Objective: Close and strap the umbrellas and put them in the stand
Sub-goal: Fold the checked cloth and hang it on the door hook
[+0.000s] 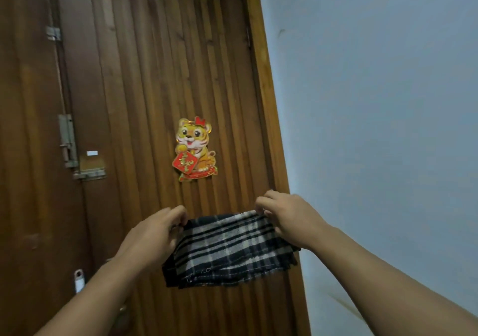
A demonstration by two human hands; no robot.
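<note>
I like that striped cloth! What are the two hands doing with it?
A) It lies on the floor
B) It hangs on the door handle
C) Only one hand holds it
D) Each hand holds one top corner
D: the left hand and the right hand each pinch a top corner of the cloth, holding it up in front of the door.

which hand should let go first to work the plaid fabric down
Hard to call: left hand and right hand both pinch the top edge of the plaid fabric, one at each end. Slightly the left; its grip sits lower, nearer the hanging folds.
</note>
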